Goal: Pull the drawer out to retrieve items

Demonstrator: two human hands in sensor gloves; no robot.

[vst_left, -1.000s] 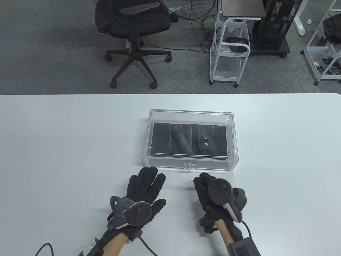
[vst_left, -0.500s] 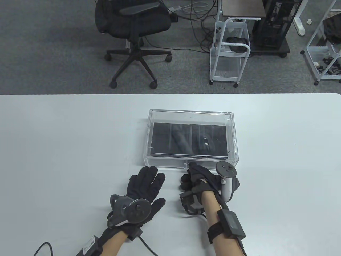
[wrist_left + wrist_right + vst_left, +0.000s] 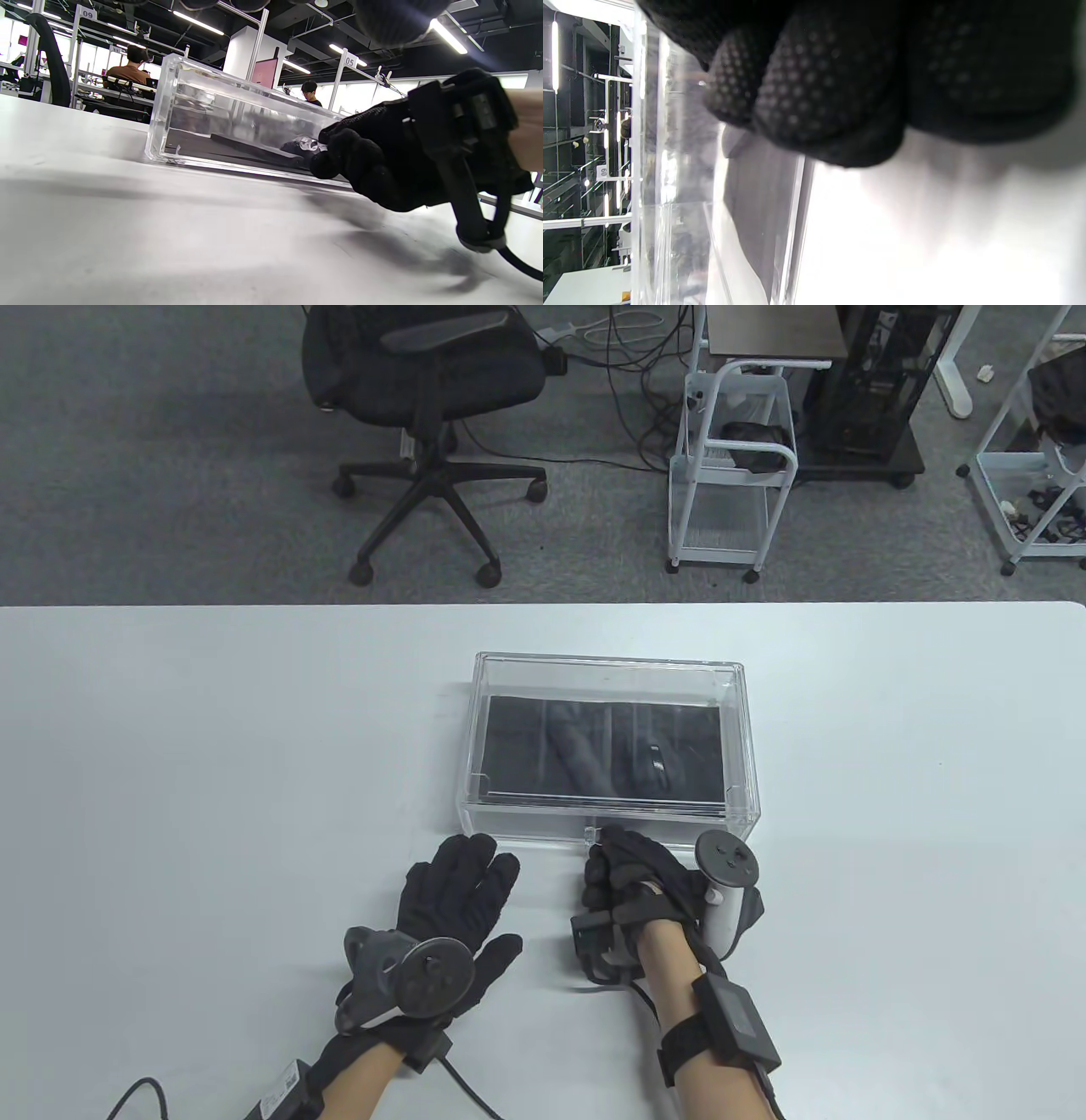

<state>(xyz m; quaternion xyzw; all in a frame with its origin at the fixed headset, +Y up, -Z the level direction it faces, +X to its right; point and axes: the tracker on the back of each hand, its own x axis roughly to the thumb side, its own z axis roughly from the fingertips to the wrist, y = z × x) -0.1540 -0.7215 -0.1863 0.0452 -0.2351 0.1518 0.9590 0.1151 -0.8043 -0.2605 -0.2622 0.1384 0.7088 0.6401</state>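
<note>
The left hand (image 3: 458,899) lies flat on the white surface (image 3: 212,780), fingers spread wide and holding nothing; bare surface runs out to its left as far as the edge, and its fingertips stop just short of the near left corner of the clear drawer box (image 3: 609,678). Right of that hand, a narrow strip of surface separates it from the right hand (image 3: 636,882). The right hand's grip is curled nearly closed, fingertips (image 3: 326,163) pinching the small clear handle (image 3: 312,145) at the middle of the box's front wall. Beyond the grip the drawer sits fully in, dark liner (image 3: 594,755) and a small dark item (image 3: 657,763) showing through the lid. Nearer than the grip, and to its right, the surface is open to the edge.
</note>
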